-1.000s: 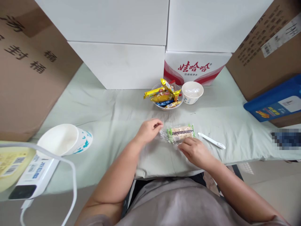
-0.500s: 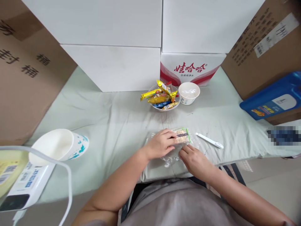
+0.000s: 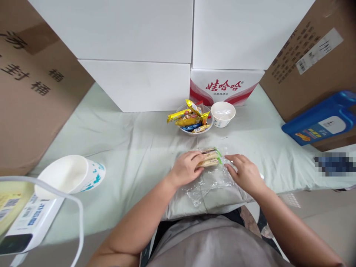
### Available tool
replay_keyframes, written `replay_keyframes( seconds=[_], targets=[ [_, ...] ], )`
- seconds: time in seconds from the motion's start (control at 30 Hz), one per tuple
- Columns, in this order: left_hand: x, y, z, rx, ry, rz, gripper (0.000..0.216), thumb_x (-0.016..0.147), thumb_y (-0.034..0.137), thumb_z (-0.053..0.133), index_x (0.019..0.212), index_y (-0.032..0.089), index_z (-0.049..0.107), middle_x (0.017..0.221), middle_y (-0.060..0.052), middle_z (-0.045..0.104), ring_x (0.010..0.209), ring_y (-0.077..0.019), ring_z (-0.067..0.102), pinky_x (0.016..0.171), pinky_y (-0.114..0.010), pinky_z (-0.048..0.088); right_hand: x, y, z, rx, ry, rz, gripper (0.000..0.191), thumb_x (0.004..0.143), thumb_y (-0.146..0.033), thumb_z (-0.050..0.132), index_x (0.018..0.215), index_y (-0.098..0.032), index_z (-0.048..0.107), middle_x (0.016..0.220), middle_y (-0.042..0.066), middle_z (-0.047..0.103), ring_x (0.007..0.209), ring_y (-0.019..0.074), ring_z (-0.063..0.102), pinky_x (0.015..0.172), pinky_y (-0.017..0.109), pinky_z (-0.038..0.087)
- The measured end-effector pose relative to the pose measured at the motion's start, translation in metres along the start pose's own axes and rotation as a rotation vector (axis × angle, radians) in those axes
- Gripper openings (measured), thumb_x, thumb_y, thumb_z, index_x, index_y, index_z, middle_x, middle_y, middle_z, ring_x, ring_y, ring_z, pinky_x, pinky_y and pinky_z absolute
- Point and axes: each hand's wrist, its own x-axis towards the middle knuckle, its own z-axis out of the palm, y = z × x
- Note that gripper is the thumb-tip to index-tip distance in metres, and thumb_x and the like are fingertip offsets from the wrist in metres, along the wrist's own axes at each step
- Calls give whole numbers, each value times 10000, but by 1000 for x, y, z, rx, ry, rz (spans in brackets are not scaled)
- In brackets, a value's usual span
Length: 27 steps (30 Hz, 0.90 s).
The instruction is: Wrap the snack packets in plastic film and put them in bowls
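Observation:
My left hand (image 3: 187, 168) is closed around the left end of a stack of wrapped biscuits (image 3: 209, 158) with green edges, its thumb on the near side. The stack rests on a crinkled sheet of clear plastic film (image 3: 213, 178) spread on the cloth. Just right of the biscuits is my right hand (image 3: 244, 172), index finger and thumb apart at the film's edge. Whether its fingertips touch the film I cannot tell. A white stick-like tool is mostly hidden behind the right hand.
Beyond the hands stand a clear bowl of wrapped snacks (image 3: 191, 118) and a paper cup (image 3: 222, 118) holding clear plastic. White boxes (image 3: 133, 87) rise behind. A large paper tub (image 3: 66, 174) and a cable (image 3: 82, 218) are at left, a blue bottle (image 3: 319, 120) at right.
My right hand has moved right and slightly away from me, and its fingers have opened. The biscuits have been tilted up in my left hand, showing their stacked edges. The film lies more spread out.

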Motion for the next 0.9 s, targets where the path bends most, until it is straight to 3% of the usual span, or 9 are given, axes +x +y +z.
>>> replay_keyframes(
  seconds=[0.1,0.2,0.27,0.37,0.53,0.6,0.7,0.9],
  targets=[
    [-1,-5,-2,-38,133,-18,279,817,152,599,1091,201,613,1066,-51,706,942,-187,681,832,-314,557,8,-14,5,124,50,-261,353,950,-326,513,1272,-185,548,1234,133,599,1151,264,546,965,418,488],
    [-1,-8,-6,-101,149,-14,242,803,145,602,1038,202,618,1032,-37,713,912,-174,684,824,-301,553,21,-23,16,88,67,-309,514,904,-306,591,1378,-168,450,1369,167,491,1249,302,448,1027,477,427],
    [0,-9,-7,-167,85,-22,239,795,168,621,1032,201,617,1034,-40,707,937,-182,671,859,-320,542,31,-24,24,36,47,-337,548,880,-282,618,1389,-178,443,1391,163,480,1279,326,410,1035,505,393],
    [2,-8,-7,-234,-83,-80,338,751,259,711,1068,210,605,1060,-45,686,987,-216,641,896,-371,526,44,-24,32,-32,-30,-379,427,884,-226,583,1307,-193,533,1296,139,572,1206,328,467,990,502,383],
    [3,-11,-5,-237,-241,-138,793,542,472,879,1210,201,550,1217,-105,609,1148,-307,554,1003,-470,460,53,-18,28,49,-107,-381,367,860,-119,503,1210,-174,600,1120,119,659,1035,271,557,916,443,410],
    [3,-13,-3,-252,-245,-145,885,536,491,881,1288,218,500,1261,-109,588,1182,-315,533,1031,-488,435,53,-11,22,162,-49,-370,393,827,-98,511,1202,-182,592,1135,114,657,1050,260,563,925,434,416],
    [1,-15,0,-234,-220,-216,854,639,436,837,1363,223,436,1302,-121,566,1215,-316,518,1034,-496,433,58,4,9,374,84,-303,338,832,-162,557,1165,-210,577,1100,90,663,1020,240,589,902,411,446],
    [-1,-15,4,-105,-241,-156,526,723,308,779,1202,207,589,1292,-110,563,1234,-305,497,1049,-498,422,114,16,-5,599,559,168,346,906,-395,487,1197,-208,483,1062,88,626,962,239,597,829,383,492]
  ],
)
